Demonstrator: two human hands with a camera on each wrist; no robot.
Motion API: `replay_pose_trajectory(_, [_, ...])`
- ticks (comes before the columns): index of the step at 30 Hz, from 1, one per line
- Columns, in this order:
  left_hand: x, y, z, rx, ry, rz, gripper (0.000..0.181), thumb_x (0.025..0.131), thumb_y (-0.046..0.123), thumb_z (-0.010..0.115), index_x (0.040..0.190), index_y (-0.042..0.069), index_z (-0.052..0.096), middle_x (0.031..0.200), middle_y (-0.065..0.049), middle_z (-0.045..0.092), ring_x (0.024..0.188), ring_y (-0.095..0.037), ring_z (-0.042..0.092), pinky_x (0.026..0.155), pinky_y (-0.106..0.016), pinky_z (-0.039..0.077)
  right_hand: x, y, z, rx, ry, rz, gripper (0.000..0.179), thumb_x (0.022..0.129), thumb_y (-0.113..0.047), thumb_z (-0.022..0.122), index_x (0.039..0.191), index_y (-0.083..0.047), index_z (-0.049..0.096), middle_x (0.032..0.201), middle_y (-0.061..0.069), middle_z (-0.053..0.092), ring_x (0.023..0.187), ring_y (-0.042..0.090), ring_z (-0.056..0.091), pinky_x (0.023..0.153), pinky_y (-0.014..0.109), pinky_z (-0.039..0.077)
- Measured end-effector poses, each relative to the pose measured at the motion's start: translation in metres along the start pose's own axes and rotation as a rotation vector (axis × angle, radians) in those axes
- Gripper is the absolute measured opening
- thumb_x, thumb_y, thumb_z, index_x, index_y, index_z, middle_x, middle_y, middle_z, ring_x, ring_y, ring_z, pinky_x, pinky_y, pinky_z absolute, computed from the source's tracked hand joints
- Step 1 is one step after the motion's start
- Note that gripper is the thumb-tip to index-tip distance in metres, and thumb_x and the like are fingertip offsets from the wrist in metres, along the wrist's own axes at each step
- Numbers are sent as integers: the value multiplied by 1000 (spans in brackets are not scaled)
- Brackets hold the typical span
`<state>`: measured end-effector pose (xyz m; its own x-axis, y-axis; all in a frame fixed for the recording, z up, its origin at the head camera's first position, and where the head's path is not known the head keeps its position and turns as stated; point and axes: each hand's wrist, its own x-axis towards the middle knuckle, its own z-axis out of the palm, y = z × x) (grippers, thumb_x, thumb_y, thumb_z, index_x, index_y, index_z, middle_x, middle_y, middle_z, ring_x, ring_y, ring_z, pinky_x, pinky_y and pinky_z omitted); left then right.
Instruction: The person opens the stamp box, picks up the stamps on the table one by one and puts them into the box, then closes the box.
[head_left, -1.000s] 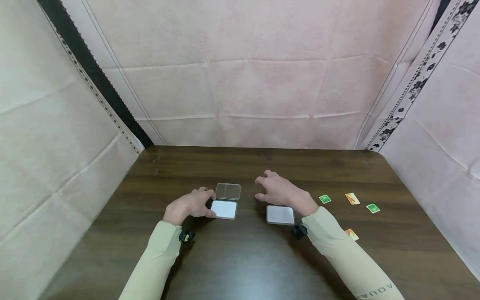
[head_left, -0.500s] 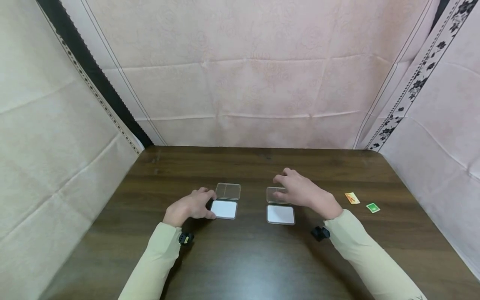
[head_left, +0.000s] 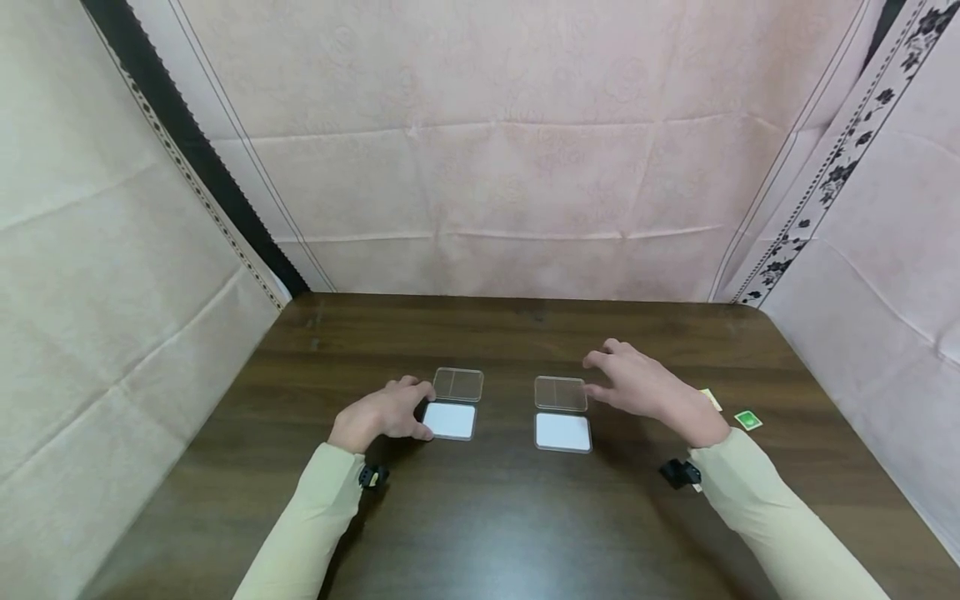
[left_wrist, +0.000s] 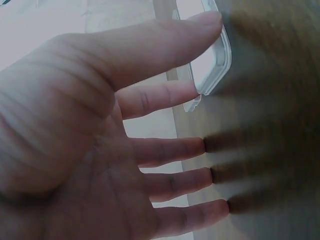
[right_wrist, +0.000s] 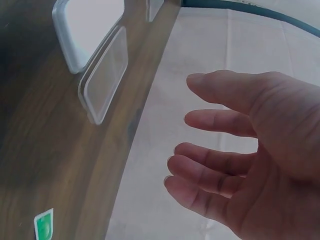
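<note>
Two small flat hinged cases lie on the table with their clear lids folded back. My left hand (head_left: 382, 415) is at the left case (head_left: 450, 421), thumb at its near corner and index finger by the hinge side, near the left lid (head_left: 458, 384). In the left wrist view those fingers (left_wrist: 160, 100) are nearly straight. Right of the other case (head_left: 563, 432) and its lid (head_left: 561, 393), my right hand (head_left: 645, 383) hovers with nothing in it; its fingers bend loosely in the right wrist view. A small green card (head_left: 748, 420) lies beyond that wrist.
An orange-and-white card (head_left: 712, 399) is partly hidden behind the right hand. The brown wooden table (head_left: 480, 517) ends at a pale cloth backdrop (head_left: 480, 208), with cloth on both sides. Each wrist wears a black device (head_left: 680, 473).
My right hand has moved rightward from above the right case, uncovering its clear lid and covering some of the small cards. The left hand has stayed at the left case.
</note>
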<state>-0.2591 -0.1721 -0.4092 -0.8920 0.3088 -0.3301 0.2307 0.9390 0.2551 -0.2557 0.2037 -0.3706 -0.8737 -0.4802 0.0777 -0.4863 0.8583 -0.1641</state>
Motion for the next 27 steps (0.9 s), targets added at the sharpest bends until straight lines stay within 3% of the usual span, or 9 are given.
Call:
replay_pose_trajectory(10, [-2, -1, -1, -4, -5, 2, 59, 82, 37, 79, 132, 20, 54, 149, -14, 42, 123, -33, 44, 96, -58, 45, -16, 27, 5, 23, -19, 21, 30, 89, -21, 73, 115, -7, 66, 105, 15, 60, 81, 21, 56, 71, 38, 49])
replay_pose_trajectory(27, [-1, 0, -1, 13, 4, 12, 57, 83, 36, 78, 132, 20, 55, 146, -12, 45, 118, -31, 46, 94, -53, 47, -33, 69, 14, 14, -44, 60, 29, 88, -18, 71, 112, -3, 66, 101, 16, 61, 78, 20, 57, 71, 42, 49])
